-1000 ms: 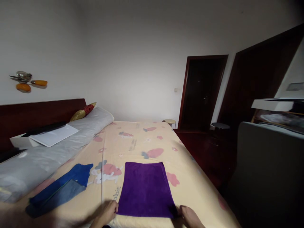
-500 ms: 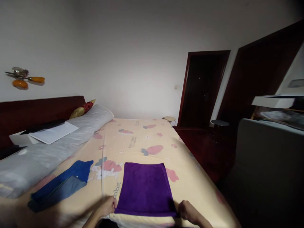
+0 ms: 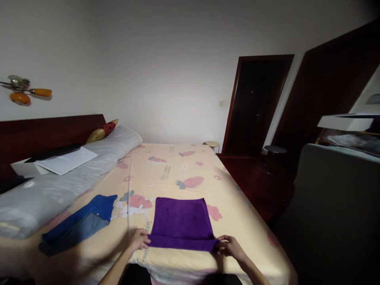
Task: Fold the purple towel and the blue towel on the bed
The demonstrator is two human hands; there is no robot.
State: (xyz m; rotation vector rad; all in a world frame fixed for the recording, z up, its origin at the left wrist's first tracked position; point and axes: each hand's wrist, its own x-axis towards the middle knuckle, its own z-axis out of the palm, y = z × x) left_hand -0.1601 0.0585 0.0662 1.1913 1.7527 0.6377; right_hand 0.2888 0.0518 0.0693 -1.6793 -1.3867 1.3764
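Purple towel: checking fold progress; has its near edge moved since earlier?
Yes. The towel's near edge, pinched by both hands, has lifted and moved away from the bed's near edge.

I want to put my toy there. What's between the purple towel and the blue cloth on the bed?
Only bare bedsheet with cartoon prints lies between the purple towel and the blue cloth, as the head view shows.

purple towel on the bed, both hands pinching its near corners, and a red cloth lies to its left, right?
Not quite: in the head view the cloth left of the purple towel is blue, not red. The left hand and right hand do pinch the near corners.
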